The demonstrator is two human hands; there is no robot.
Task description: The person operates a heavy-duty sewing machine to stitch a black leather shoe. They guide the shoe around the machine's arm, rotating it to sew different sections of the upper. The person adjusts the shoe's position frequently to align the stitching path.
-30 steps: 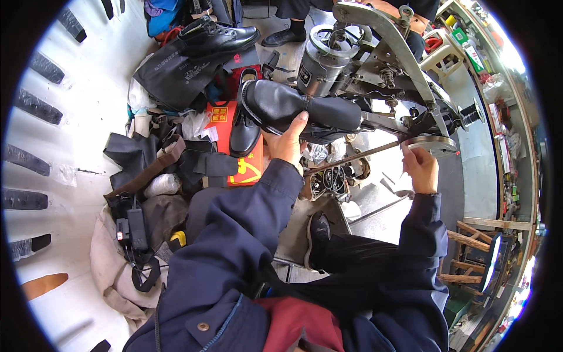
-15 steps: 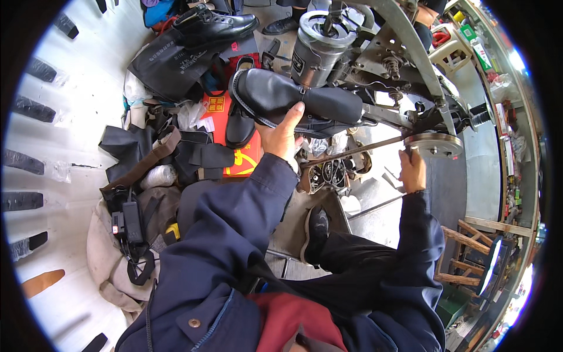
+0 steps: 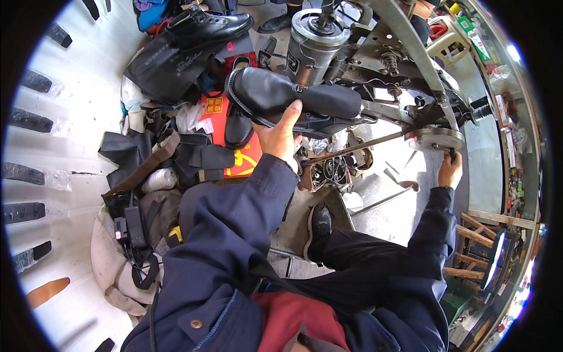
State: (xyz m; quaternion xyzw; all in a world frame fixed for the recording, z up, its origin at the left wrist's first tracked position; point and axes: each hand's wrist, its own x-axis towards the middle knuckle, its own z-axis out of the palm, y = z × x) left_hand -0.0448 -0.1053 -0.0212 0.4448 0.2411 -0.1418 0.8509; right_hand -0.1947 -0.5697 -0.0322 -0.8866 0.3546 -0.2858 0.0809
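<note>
A black leather shoe [image 3: 264, 97] lies on the narrow arm of a hand-cranked shoe sewing machine [image 3: 314, 56], its toe toward the left. The machine's needle area meets the upper near the shoe's middle. My left hand [image 3: 278, 132] grips the shoe from the near side, thumb on the upper and fingers underneath, partly hidden. My right hand [image 3: 449, 171] is closed around the small dark crank handle [image 3: 452, 155] on the rim of the metal handwheel [image 3: 435, 139].
Another black shoe [image 3: 214, 24] rests on a dark bag [image 3: 167, 64] at the far left. A red box [image 3: 237, 157] lies below the held shoe among leather scraps. A tray of small parts [image 3: 328, 173] sits beneath the machine. Someone else's shoe [image 3: 275, 23] shows behind.
My right hand has moved to the right around the handwheel with the crank handle. My left hand keeps its grip, and the shoe stays in nearly the same place.
</note>
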